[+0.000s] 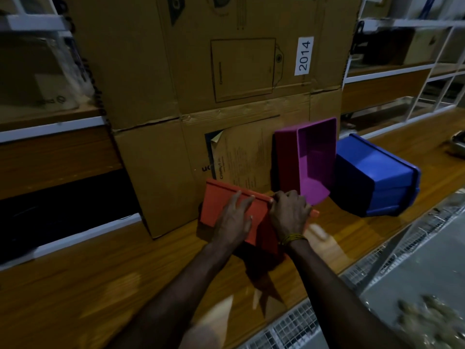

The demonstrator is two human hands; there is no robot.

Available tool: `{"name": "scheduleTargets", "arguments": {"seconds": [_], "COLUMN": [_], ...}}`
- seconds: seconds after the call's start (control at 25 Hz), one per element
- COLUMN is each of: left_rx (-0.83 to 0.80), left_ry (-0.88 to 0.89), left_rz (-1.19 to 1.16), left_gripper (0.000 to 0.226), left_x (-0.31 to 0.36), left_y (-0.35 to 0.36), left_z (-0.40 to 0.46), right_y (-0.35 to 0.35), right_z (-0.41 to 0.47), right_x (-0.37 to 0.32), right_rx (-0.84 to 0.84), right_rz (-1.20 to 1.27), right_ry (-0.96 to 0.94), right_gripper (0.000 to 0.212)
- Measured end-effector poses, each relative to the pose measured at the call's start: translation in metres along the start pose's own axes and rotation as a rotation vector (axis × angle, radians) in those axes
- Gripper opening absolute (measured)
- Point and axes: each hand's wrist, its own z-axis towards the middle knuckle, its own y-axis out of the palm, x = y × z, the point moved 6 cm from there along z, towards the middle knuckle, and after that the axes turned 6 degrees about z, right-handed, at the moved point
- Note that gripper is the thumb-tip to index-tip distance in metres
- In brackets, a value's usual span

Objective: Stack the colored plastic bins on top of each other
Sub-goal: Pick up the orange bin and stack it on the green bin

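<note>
An orange plastic bin (219, 202) lies tipped on the wooden floor in front of a cardboard box. My left hand (232, 219) rests flat on its upturned side with straight fingers. My right hand (289, 212) curls its fingers over the bin's right edge and grips it. A purple bin (314, 159) stands on end just behind, with its open side facing me. A blue bin (375, 172) lies on its side to the right of the purple one and touches it.
A tall cardboard box (226, 71) labelled 2014 stands right behind the bins. White shelving (50, 127) runs along the left and the back right. A wire mesh grate (297, 326) edges the wooden floor (100, 273) at lower right.
</note>
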Motion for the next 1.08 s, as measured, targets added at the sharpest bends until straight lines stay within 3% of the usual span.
{"name": "scheduleTargets", "arguments": {"seconds": [0.24,0.36,0.52,0.72,0.96,1.08], "left_rx": [0.005,0.005,0.000,-0.033,-0.086,-0.041], "left_ry": [-0.164,-0.189,-0.178,-0.215,-0.181,-0.215], "left_rz": [0.227,0.288,0.210,0.129,-0.065,-0.134], "left_gripper": [0.042,0.030,0.025,0.022,0.024,0.024], "left_x": [-0.054,-0.069,-0.070,-0.074,-0.082,-0.095], "left_y": [-0.033,-0.047,-0.051,-0.047,-0.047,-0.059], "left_z": [-0.034,-0.056,-0.091,-0.140,-0.184,-0.198], "right_y": [0.012,0.006,0.005,0.035,0.066,0.077], "right_z": [-0.051,-0.074,-0.109,-0.151,-0.204,-0.215], "right_x": [-0.010,-0.016,-0.017,-0.032,-0.068,-0.081], "right_rx": [-0.188,-0.148,-0.071,-0.228,-0.337,-0.400], "right_rz": [0.065,0.090,0.036,0.396,0.524,0.567], "right_ry": [-0.074,-0.116,-0.041,0.064,0.141,0.110], "right_gripper": [0.029,0.026,0.024,0.038,0.075,0.066]}}
